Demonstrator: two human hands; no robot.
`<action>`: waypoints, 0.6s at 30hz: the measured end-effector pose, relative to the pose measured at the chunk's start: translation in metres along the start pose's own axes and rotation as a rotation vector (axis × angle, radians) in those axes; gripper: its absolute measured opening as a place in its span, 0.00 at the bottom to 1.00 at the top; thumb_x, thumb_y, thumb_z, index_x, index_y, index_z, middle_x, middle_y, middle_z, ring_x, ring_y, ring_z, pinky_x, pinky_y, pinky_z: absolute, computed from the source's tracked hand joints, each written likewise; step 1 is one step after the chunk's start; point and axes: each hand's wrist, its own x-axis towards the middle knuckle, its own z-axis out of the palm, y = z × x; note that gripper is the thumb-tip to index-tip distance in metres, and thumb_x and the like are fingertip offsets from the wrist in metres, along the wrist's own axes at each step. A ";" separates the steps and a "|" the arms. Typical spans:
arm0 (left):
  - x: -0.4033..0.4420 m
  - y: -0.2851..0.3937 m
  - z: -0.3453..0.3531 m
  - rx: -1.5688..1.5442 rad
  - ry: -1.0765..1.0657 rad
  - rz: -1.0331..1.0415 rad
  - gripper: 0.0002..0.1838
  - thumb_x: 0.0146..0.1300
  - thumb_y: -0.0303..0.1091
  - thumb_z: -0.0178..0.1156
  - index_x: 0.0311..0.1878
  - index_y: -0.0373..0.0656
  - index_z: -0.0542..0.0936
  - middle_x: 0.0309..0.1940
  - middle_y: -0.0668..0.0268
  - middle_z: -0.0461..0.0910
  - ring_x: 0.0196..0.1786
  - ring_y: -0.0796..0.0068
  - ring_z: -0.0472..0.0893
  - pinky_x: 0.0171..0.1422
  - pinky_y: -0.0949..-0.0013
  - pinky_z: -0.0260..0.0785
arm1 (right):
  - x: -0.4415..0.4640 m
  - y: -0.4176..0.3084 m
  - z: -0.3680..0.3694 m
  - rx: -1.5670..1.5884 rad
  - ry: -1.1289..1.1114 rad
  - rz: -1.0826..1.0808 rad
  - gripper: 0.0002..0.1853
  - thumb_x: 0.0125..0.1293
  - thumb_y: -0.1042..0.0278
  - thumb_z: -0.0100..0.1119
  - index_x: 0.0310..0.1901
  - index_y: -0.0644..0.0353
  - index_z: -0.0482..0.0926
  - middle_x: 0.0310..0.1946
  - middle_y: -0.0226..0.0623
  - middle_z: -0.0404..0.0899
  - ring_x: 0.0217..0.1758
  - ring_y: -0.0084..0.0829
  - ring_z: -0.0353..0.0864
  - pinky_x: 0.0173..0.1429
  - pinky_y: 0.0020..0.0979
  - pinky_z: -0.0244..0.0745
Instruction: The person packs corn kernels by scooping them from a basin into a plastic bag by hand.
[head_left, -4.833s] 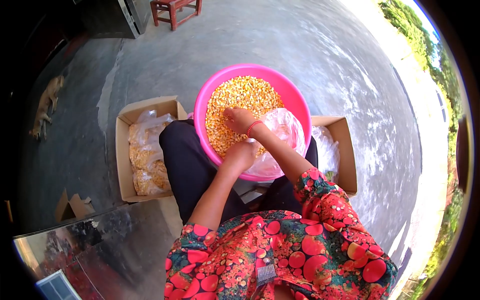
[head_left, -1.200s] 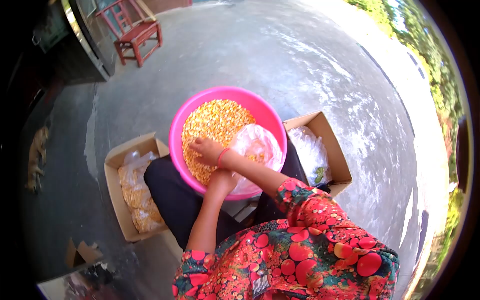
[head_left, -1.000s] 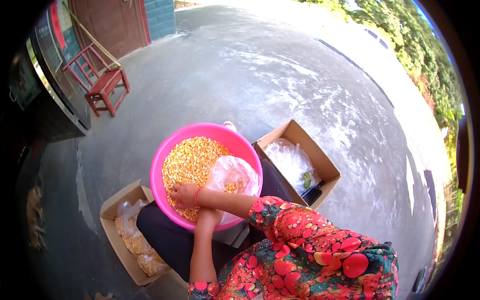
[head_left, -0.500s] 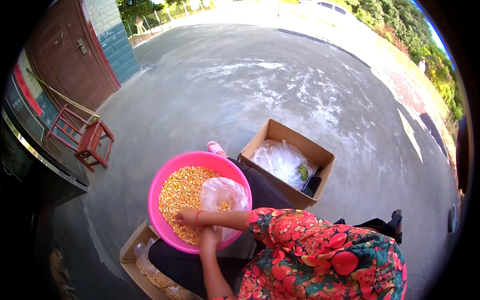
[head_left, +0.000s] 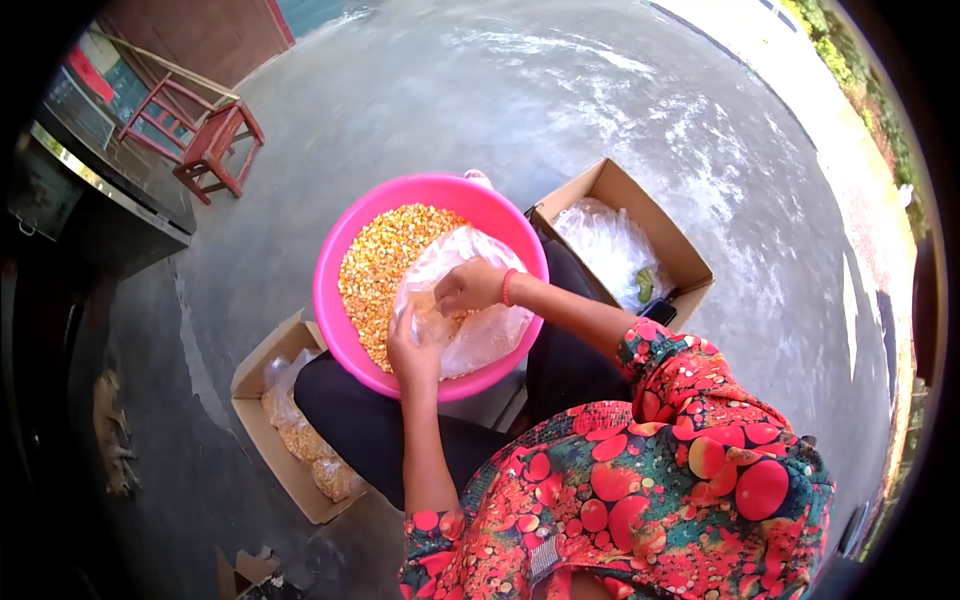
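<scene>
A pink basin (head_left: 330, 270) full of yellow corn kernels (head_left: 385, 250) rests by my knees. Inside it, on the kernels, a clear plastic bag (head_left: 490, 335) stands with its mouth open and some corn at the bottom. My left hand (head_left: 412, 350) grips the near-left rim of the bag, thumb and fingers closed on the plastic. At the bag's mouth is my right hand (head_left: 468, 285), a red band on its wrist. Its fingers are curled inward, and what they hold is hidden.
To the right, a cardboard box (head_left: 690, 250) holds crumpled clear bags (head_left: 610, 240) and a dark object. Another box (head_left: 255, 390) at lower left contains corn-filled bags (head_left: 305, 430). A red wooden chair (head_left: 215, 145) stands at upper left, near a dark cabinet (head_left: 150, 235).
My right hand has moved from the kernels to over the bag's mouth. My left hand now shows at the bag's rim, and the bag is opened wider. The view has tilted downward.
</scene>
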 end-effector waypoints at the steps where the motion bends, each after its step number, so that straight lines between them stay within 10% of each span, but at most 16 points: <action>1: 0.003 0.006 0.002 0.008 0.025 0.002 0.18 0.51 0.21 0.54 0.47 0.32 0.75 0.46 0.47 0.74 0.51 0.52 0.73 0.57 0.61 0.64 | -0.002 0.001 0.004 -0.072 0.078 0.027 0.11 0.50 0.58 0.55 0.29 0.53 0.82 0.28 0.38 0.80 0.31 0.36 0.79 0.40 0.36 0.71; 18: 0.000 -0.043 0.013 0.064 -0.196 0.078 0.20 0.48 0.25 0.58 0.48 0.30 0.74 0.45 0.47 0.75 0.51 0.50 0.73 0.58 0.59 0.62 | -0.057 0.048 0.022 -0.048 0.426 -0.070 0.06 0.50 0.69 0.53 0.23 0.61 0.76 0.22 0.44 0.76 0.28 0.45 0.76 0.35 0.40 0.70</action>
